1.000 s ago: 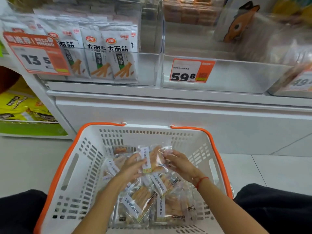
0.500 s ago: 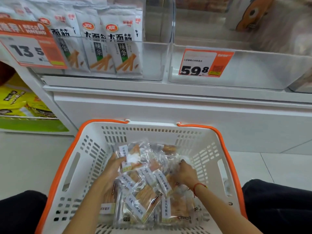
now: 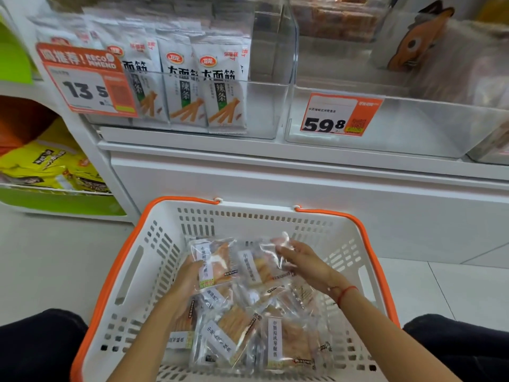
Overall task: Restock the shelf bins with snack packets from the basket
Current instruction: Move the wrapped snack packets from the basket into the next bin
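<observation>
A white basket with orange handles stands on the floor in front of me, holding several clear snack packets with white labels. My left hand grips the left side of a small bunch of packets lifted slightly above the pile. My right hand pinches the right end of the same bunch at a clear wrapper edge. Above, a clear shelf bin with a 59.8 price tag sits nearly bare at the front.
A clear bin to the left holds upright white snack bags behind a 13.5 price tag. The white shelf ledge runs between the bins and the basket. Yellow bags lie on a lower green shelf at the left. My knees flank the basket.
Both hands have gathered a few packets and raised them toward the basket's far side. The view has tilted up a little.
</observation>
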`<action>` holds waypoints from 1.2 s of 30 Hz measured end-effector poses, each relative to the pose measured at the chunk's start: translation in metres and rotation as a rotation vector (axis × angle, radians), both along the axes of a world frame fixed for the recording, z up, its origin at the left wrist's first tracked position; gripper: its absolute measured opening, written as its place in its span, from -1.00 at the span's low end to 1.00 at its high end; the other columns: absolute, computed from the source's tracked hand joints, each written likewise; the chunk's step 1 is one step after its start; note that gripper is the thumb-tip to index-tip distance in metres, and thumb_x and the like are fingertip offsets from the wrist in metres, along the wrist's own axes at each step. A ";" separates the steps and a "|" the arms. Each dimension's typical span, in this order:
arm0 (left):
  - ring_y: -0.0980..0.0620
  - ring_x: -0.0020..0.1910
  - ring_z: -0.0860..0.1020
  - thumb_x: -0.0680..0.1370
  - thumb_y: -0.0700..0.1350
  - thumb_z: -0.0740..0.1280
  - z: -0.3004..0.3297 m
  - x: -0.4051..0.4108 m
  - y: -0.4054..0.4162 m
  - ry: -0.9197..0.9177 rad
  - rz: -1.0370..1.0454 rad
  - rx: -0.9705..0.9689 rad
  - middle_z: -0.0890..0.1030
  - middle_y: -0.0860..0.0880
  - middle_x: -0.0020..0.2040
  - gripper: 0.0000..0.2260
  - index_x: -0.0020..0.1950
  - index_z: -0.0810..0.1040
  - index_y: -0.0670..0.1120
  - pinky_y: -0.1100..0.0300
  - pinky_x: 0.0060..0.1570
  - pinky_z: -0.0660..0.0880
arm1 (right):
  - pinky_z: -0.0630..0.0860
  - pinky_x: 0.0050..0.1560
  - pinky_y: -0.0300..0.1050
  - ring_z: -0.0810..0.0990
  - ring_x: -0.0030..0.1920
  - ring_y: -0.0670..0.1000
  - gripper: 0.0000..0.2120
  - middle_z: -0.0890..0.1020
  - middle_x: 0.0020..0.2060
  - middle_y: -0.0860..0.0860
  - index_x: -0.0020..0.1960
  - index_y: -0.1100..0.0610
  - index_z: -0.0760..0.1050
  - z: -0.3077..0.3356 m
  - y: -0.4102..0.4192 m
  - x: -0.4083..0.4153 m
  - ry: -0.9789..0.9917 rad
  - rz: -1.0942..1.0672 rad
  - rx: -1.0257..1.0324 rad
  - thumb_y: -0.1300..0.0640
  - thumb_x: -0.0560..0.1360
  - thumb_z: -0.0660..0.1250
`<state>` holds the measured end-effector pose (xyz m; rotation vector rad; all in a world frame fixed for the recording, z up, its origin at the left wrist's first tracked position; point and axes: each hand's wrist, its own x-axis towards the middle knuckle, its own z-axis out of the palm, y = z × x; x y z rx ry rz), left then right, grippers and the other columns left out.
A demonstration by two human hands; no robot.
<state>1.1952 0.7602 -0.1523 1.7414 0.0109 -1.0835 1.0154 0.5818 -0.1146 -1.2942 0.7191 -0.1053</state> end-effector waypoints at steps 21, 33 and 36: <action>-0.12 0.14 0.56 0.46 0.12 0.39 -0.010 0.025 0.019 -0.036 0.142 -0.052 0.59 -0.11 0.20 -0.52 0.31 0.45 -0.05 -0.10 0.19 0.47 | 0.34 0.36 -0.02 0.28 0.36 0.11 -0.25 0.28 0.34 0.06 0.40 0.17 0.21 -0.066 0.042 0.039 0.715 0.396 -0.794 -0.10 0.37 0.46; -0.26 0.13 0.56 0.20 0.11 0.54 -0.045 0.049 0.019 0.070 0.132 -0.106 0.64 -0.20 0.06 -0.44 0.12 0.57 -0.08 -0.26 0.23 0.39 | 0.32 0.26 -0.01 0.37 0.25 0.07 -0.23 0.47 0.18 0.02 0.25 0.12 0.29 -0.062 0.034 0.021 0.865 0.184 -0.991 -0.32 0.26 0.45; -0.27 0.19 0.52 0.45 -0.02 0.41 -0.013 0.034 0.016 0.037 0.082 -0.076 0.59 -0.22 0.15 -0.57 0.26 0.50 -0.16 -0.26 0.26 0.38 | 0.43 0.01 -0.11 0.46 -0.01 -0.02 -0.58 0.46 -0.09 -0.06 0.08 0.14 0.32 -0.054 0.018 0.011 0.740 0.345 -0.740 -0.09 0.44 0.40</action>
